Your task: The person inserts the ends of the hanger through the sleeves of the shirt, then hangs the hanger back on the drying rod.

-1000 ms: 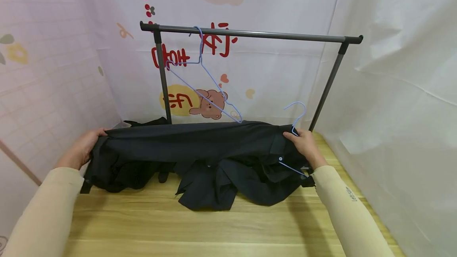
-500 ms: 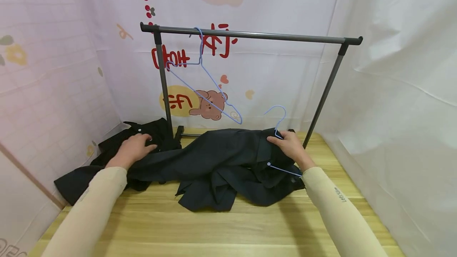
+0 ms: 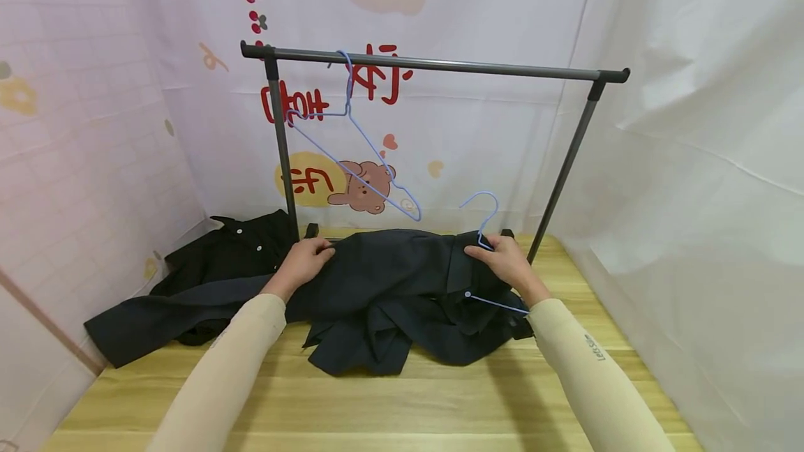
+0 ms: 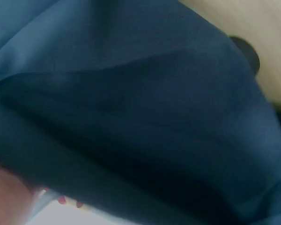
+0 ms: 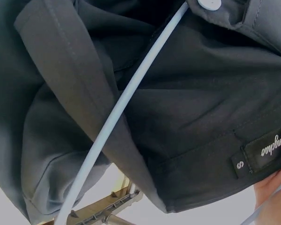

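A dark shirt (image 3: pixel 377 270) lies across the table, bunched, with a sleeve (image 3: pixel 169 312) stretched out to the left. A light blue wire hanger (image 3: pixel 496 204) is partly inside it; its hook stands above the collar and one arm shows below. My right hand (image 3: pixel 505 264) pinches the collar together with the hanger's neck. My left hand (image 3: pixel 304 264) holds the shirt's upper edge between thumb and fingers, left of the middle. In the right wrist view, the hanger's bar (image 5: pixel 117 108) crosses the shirt's inside near a label (image 5: pixel 271 147). Cloth fills most of the left wrist view.
A dark metal clothes rack (image 3: pixel 440 65) stands behind the shirt. A second blue hanger (image 3: pixel 364 131) hangs bare from its rail. Another black shirt (image 3: pixel 251 246) with white buttons lies at the back left. White cloth walls close in the wooden table (image 3: pixel 352 410).
My left hand has let go of the stretched sleeve at far left, moved right and taken the shirt's upper edge. The right hand has shifted slightly left with the collar and hanger.
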`<state>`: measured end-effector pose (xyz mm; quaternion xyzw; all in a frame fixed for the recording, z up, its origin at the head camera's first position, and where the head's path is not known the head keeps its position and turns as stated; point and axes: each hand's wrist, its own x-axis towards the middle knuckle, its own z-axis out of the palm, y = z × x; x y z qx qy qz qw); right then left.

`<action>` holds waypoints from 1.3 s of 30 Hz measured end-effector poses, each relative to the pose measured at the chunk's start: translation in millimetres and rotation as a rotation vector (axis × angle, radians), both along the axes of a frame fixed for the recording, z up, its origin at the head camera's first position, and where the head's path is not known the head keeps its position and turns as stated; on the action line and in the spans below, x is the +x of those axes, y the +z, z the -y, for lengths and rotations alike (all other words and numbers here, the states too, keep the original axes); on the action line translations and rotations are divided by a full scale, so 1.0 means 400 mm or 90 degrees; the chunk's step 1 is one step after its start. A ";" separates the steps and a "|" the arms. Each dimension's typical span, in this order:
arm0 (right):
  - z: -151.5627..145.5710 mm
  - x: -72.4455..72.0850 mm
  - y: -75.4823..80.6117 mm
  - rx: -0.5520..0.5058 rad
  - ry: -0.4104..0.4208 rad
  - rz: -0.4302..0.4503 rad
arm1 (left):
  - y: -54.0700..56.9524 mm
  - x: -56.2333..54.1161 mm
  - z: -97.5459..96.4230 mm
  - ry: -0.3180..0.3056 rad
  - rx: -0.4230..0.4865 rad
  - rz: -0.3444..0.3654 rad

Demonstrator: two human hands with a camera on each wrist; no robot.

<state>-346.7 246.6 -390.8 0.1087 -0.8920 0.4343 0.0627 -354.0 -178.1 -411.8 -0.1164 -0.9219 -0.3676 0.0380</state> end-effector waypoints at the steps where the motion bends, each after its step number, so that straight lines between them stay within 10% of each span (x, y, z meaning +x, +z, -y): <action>1: 0.002 -0.002 -0.001 0.002 -0.007 0.001 | 0.003 0.005 0.012 0.004 0.023 -0.005; 7: 0.019 -0.013 -0.010 0.040 -0.067 -0.010 | 0.024 0.038 0.087 0.008 0.084 0.017; 18: 0.104 -0.006 -0.016 -0.040 0.027 0.027 | -0.027 0.045 0.109 0.084 -0.203 -0.022; 24: 0.126 -0.001 -0.012 -0.008 0.018 0.039 | 0.025 0.025 -0.016 0.060 -0.081 -0.083; 34: 0.124 0.003 -0.013 -0.032 0.062 0.068 | 0.053 0.011 -0.208 -0.123 0.016 0.039; 39: 0.118 -0.002 -0.011 -0.014 0.024 0.027 | 0.045 0.014 -0.224 -0.135 0.078 0.070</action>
